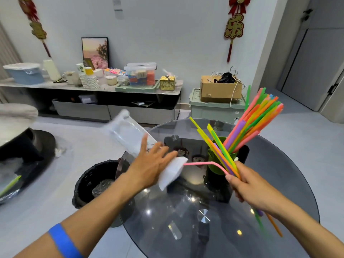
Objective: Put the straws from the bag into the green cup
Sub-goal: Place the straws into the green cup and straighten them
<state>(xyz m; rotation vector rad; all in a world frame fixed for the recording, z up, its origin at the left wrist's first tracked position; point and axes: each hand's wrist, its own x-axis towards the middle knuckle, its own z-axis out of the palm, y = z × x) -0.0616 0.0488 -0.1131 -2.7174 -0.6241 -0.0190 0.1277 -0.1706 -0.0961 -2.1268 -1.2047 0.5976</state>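
The round glass table (186, 229) fills the near right of the view, with a black-lined bin (96, 181) just beside its left edge. Above that edge the clear plastic bag (130, 135) is blurred and looks emptied; the left hand (150, 164) is spread flat with fingers splayed, touching the bag's white lower end, though whether it grips or has let go cannot be told. The green cup (221, 159) stands on the far middle of the table and already holds a large fan of coloured straws (256, 116) leaning right. The right hand (249, 187), just near of the cup, is closed around a smaller bunch of straws (219, 146), their tips pointing far-left over the cup, with one pink bent straw (202, 163) sticking out leftward.

To finish well, the hand would likely need to swing the bunch upright, square the lower ends over the rim, and tuck in the pink one before releasing.

Readable writing: a gold character "乐" on the red wall hanging (234, 25); nothing legible on the bag.
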